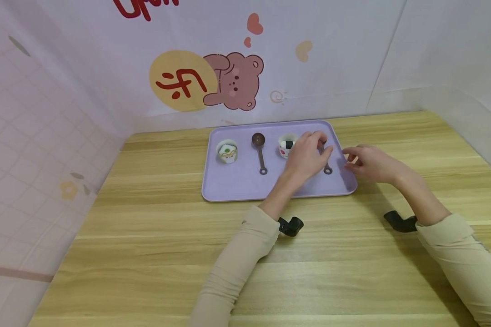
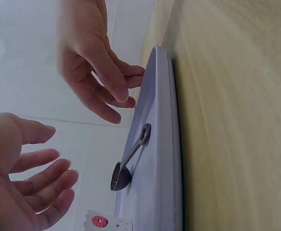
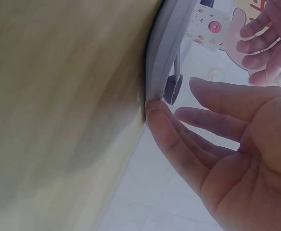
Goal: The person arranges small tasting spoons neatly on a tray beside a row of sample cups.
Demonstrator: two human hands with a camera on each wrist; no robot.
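Note:
My left hand [image 1: 308, 156] hovers over the right part of a lilac tray [image 1: 233, 186], fingers loosely bent and holding nothing. Below it lies a dark measuring spoon [image 2: 131, 156], its bowl covered by the hand in the head view. Beside the same hand stands a small patterned cup [image 1: 284, 150] with a black-and-white piece inside. At the tray's right rim is my right hand [image 1: 374, 164], also empty; in the right wrist view its fingertips [image 3: 156, 108] appear to touch the rim.
Toward the tray's left are a second small cup [image 1: 229, 156] with a white and green piece in it and another brown measuring spoon [image 1: 258, 140]. The tray lies on a wood-grain table [image 1: 155, 236], near the printed wall cloth [image 1: 331, 68] behind.

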